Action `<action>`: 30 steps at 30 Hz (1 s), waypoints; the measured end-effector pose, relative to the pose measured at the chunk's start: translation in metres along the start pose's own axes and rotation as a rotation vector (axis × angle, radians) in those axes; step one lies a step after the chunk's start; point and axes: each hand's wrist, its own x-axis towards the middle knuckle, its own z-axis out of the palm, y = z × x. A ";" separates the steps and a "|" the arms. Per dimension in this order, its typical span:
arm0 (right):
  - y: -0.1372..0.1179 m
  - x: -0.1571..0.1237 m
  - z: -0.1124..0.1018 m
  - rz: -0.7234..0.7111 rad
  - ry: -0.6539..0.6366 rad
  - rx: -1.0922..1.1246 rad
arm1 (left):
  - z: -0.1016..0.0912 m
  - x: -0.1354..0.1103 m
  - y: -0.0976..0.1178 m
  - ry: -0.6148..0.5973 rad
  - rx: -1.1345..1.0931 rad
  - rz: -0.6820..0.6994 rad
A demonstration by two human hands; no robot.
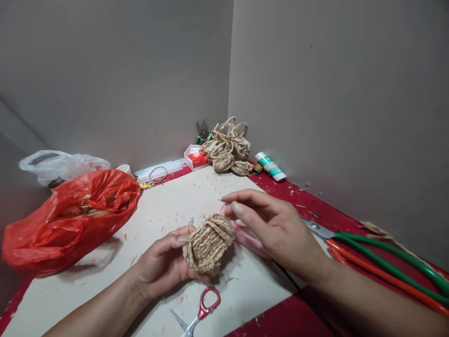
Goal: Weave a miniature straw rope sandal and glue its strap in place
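Note:
My left hand (166,257) grips a rounded piece of braided straw rope (209,243), its strands running side by side with another braid wrapped across. Above its right end is my right hand (277,229), thumb and fingertips drawn together in a pinch; what is between them, if anything, I cannot make out. Behind that hand a pink object (249,238) shows in part, mostly hidden. Small scissors with red handles (209,304) lie on the white board (168,206) just below the straw piece.
Left stands a red plastic bag (70,229) with straw, beside a clear bag (65,164). Behind are clear sticks (161,169), a tissue pack (196,159), coiled straw rope (228,147) and a white-green roll (271,166). Large green-and-orange-handled shears (379,257) lie right. Grey walls enclose the back.

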 end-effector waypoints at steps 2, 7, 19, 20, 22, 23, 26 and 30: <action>0.002 -0.001 0.002 -0.053 0.132 -0.067 | 0.002 0.001 0.003 0.019 -0.007 0.065; 0.004 -0.013 0.013 -0.359 -0.001 -0.200 | 0.001 0.001 0.004 0.078 0.034 0.164; 0.010 -0.019 0.023 -0.438 -0.196 -0.199 | 0.002 0.003 0.002 0.064 0.205 0.140; 0.010 -0.018 0.023 -0.396 -0.204 -0.179 | 0.002 0.003 0.002 0.067 0.209 0.141; 0.010 -0.018 0.023 -0.365 -0.231 -0.164 | 0.001 0.003 0.002 0.072 0.208 0.144; 0.010 -0.018 0.024 -0.374 -0.248 -0.161 | 0.000 0.003 0.003 0.072 0.208 0.145; 0.008 -0.018 0.022 -0.397 -0.267 -0.135 | -0.002 0.003 0.004 0.072 0.203 0.152; 0.002 -0.015 0.016 -0.175 -0.158 -0.004 | -0.005 0.001 0.005 0.041 0.165 0.151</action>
